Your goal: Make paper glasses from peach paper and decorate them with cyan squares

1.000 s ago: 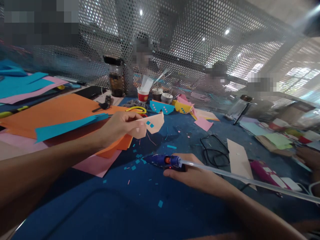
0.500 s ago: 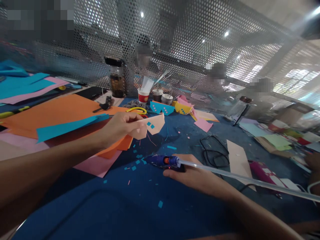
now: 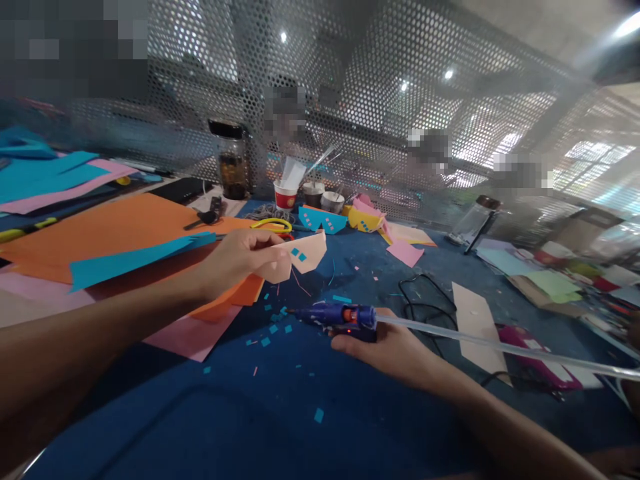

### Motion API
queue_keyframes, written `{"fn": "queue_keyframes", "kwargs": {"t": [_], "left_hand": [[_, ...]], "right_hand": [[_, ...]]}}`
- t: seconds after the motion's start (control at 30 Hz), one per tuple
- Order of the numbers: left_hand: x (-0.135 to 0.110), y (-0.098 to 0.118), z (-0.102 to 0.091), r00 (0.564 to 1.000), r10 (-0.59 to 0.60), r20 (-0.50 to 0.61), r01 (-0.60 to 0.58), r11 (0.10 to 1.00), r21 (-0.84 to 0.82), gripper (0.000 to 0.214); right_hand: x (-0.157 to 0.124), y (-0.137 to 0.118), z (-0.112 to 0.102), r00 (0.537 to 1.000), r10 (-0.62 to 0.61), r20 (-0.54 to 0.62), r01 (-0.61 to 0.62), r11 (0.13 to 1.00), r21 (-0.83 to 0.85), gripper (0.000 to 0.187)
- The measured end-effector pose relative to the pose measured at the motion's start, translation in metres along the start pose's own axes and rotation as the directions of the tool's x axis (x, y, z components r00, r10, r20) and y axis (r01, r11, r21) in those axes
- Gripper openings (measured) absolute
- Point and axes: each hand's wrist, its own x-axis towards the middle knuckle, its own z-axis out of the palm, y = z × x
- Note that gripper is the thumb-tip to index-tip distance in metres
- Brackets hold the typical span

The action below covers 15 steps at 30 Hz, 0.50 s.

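Between the thumb and fingers of my left hand point(image 3: 253, 257) is a pale peach paper cutout point(image 3: 313, 252), shaped like glasses, with small blue squares on its right half. My right hand point(image 3: 385, 347) is wrapped round a blue hot glue gun point(image 3: 345, 317), its small red light lit. A long clear glue stick point(image 3: 440, 328) sticks out of the gun's rear and runs to the right. The gun's nozzle points left, close over scattered blue paper squares point(image 3: 273, 329) on the dark blue table point(image 3: 240, 427). Part of the cutout is hidden behind my left fingers.
Blue point(image 3: 323, 220) and yellow paper glasses point(image 3: 364, 219) stand behind the cutout. Orange sheets point(image 3: 120, 230) lie at left. Beyond are a jar point(image 3: 233, 163), a red-and-white cup point(image 3: 285, 195) and a perforated screen point(image 3: 350, 100). A black cable point(image 3: 425, 300) and magenta pouch point(image 3: 537, 360) lie right.
The glue gun has turned a little in my right hand, its rear shifting right and slightly up. My left hand still holds the cutout, nearly unmoved. The whole view has shifted slightly.
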Motion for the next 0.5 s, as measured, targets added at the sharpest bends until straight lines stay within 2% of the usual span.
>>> {"fn": "queue_keyframes", "kwargs": {"t": [0.1, 0.2, 0.33, 0.5], "left_hand": [[0.001, 0.0, 0.0, 1.0, 0.0, -0.013, 0.0, 1.0, 0.014, 0.033], [0.005, -0.003, 0.0, 1.0, 0.0, -0.019, 0.0, 1.0, 0.013, 0.033], [0.01, -0.011, -0.001, 1.0, 0.002, -0.005, -0.002, 1.0, -0.001, 0.035], [0.014, -0.022, -0.003, 1.0, 0.019, 0.012, -0.019, 1.0, -0.014, 0.035]], "right_hand": [[-0.003, -0.007, -0.003, 0.998, -0.017, -0.057, 0.022, 0.997, 0.079, 0.027], [-0.005, -0.009, -0.005, 0.989, -0.071, -0.128, 0.079, 0.995, 0.056, 0.025], [-0.005, -0.012, -0.007, 0.961, -0.156, -0.229, 0.151, 0.988, -0.043, 0.026], [-0.001, -0.013, -0.01, 0.884, -0.352, -0.309, 0.262, 0.918, -0.297, 0.015]]}}
